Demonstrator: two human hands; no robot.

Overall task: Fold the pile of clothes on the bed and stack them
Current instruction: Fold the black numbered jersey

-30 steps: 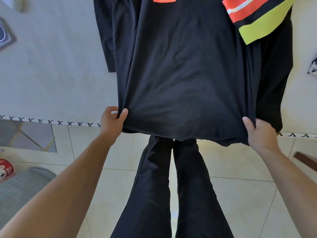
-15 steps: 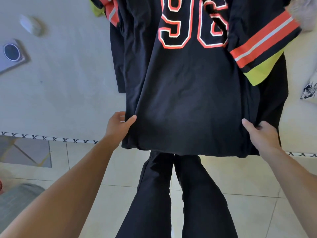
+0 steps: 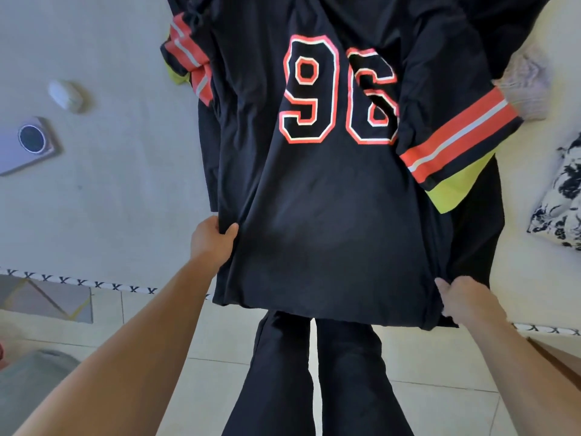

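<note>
A black jersey (image 3: 330,221) with an orange-and-white "96" and orange, white and yellow sleeve bands lies spread on the bed (image 3: 110,190), its hem hanging over the near edge. My left hand (image 3: 212,239) grips the jersey's left side a little above the hem, thumb on top. At the lower right corner of the hem, my right hand (image 3: 465,298) pinches the cloth. More black clothing (image 3: 478,247) lies under the jersey on the right.
A phone (image 3: 26,146) and a small white case (image 3: 66,94) lie on the bed at the left. A pink fuzzy item (image 3: 528,86) and a black-and-white patterned cloth (image 3: 562,196) sit at the right. Tiled floor and my black trouser legs (image 3: 314,372) are below.
The view has tilted up the bed, showing the "96" and both sleeves. My left hand has shifted up the jersey's left edge; my right hand stays at the hem corner.
</note>
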